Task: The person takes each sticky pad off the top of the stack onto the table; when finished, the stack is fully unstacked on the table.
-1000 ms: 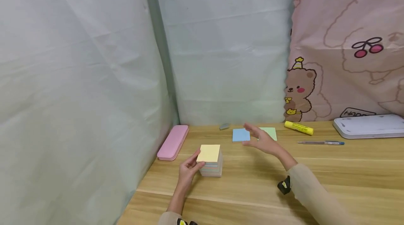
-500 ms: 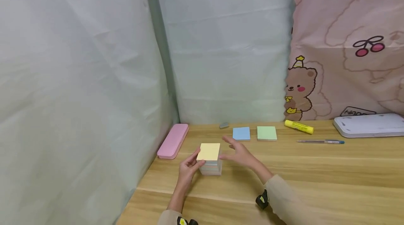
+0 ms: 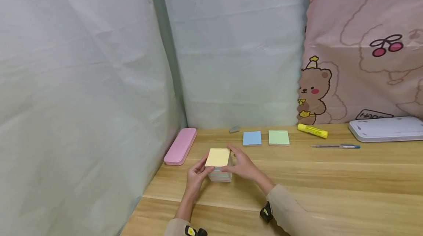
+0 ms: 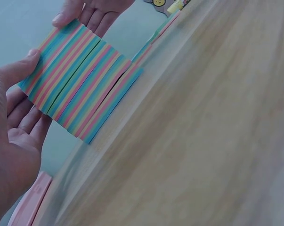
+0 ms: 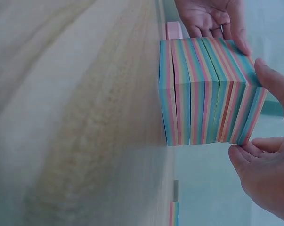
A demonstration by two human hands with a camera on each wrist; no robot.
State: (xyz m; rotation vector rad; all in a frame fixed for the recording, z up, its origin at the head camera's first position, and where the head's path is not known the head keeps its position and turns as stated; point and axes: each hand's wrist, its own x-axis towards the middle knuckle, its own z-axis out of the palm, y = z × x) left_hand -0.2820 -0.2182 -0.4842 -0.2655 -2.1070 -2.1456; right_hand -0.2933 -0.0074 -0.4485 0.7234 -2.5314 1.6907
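A tall square stack of sticky note pads, yellow on top, stands on the wooden table. Both wrist views show its sides in pink, blue and yellow stripes, with thin gaps between some pads. My left hand grips the upper left side, thumb at the front and fingers behind. On the opposite side my right hand holds the upper part, thumb at the front face and fingertips at the back right corner. In the right wrist view the lower pads of the stack sit slightly unevenly.
Behind the stack lie a blue sticky note pad, a green pad and a small grey object. A pink case is at left. Further right are a yellow glue stick, a pen and a white case.
My right hand has come left and down from above the blue and green pads to the right side of the stack, and now holds it. My left hand has kept its place.
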